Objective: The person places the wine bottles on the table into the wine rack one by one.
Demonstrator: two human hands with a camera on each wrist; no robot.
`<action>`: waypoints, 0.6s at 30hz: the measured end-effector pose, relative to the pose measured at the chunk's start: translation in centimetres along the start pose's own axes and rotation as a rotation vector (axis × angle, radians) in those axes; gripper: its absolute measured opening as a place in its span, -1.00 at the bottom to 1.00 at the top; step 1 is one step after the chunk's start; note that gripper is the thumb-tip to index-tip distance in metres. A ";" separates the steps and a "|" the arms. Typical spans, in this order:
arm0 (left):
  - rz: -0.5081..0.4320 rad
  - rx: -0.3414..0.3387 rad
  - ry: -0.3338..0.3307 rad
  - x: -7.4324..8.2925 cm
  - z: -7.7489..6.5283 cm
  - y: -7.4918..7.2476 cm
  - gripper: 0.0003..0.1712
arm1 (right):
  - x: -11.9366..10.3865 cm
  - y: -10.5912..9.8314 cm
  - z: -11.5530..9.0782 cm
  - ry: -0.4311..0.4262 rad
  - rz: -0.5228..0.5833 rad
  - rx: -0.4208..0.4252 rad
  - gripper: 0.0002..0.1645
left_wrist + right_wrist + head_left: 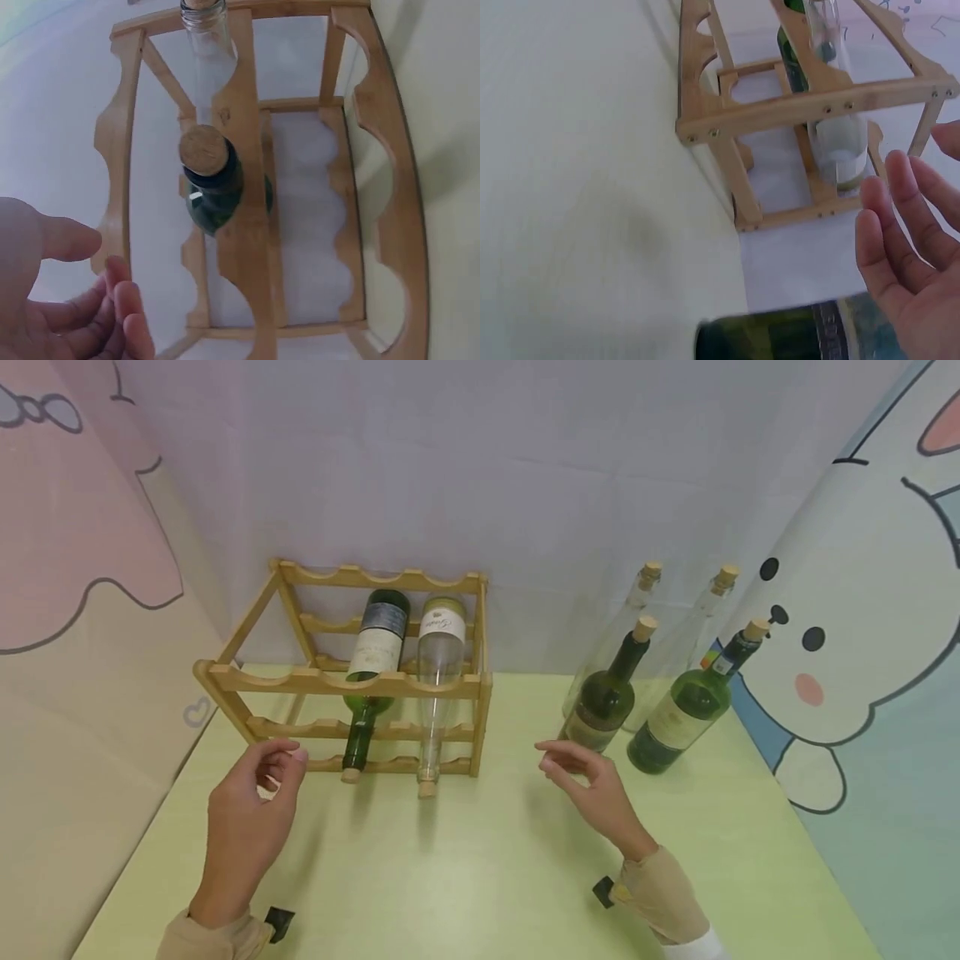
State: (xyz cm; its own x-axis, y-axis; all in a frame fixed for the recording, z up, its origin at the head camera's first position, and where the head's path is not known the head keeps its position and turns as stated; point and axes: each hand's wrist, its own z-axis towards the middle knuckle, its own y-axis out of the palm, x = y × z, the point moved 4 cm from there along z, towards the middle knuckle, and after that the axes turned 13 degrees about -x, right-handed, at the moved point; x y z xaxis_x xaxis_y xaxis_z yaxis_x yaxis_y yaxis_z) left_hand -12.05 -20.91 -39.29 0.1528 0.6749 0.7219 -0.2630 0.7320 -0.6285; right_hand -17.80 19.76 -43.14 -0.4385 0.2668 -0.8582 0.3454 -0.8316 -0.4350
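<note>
Pale-green tabletop (457, 877), cartoon backdrop (862, 635): wooden wine rack (318, 680) w/ 2 corked bottles (377, 647) lying in it, 4 upright bottles (682, 718) to R. L hand (251, 802) by rack, R hand (596, 789) near dark wine bottle (602, 700), both empty, fingers loosely bent. Prob. mid-racking; next move likely needs R grip on that bottle.

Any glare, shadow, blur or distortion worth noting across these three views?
Head: pale glare on the table towards the front, soft shadows by the necks of the racked bottles, standing bottles leaning outward, probably wide-angle distortion; left wrist: slightly soft, the rack looks bowed at right; right wrist: blurred bottle at the bottom edge, faint shadow on the table.
</note>
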 end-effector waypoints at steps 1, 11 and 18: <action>-0.004 0.044 0.073 0.8 0.1 -0.2 -0.75 | 0.2 -0.5 -0.7 0.003 -0.011 0.025 -0.70; -0.008 0.034 0.653 10.3 0.9 3.0 -0.76 | 0.9 -5.5 -4.8 0.090 -0.135 0.467 -0.84; 0.063 -0.115 0.789 14.4 0.5 8.1 -0.66 | 3.9 -5.8 -5.1 0.243 -0.183 0.427 -0.34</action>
State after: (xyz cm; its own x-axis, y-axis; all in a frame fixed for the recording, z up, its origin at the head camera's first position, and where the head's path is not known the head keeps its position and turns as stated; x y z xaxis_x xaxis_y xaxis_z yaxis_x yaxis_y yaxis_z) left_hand -12.45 -5.36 -33.85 0.7812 0.5510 0.2935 -0.2001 0.6663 -0.7183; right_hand -17.28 28.07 -45.34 -0.2369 0.4900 -0.8389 -0.1099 -0.8715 -0.4780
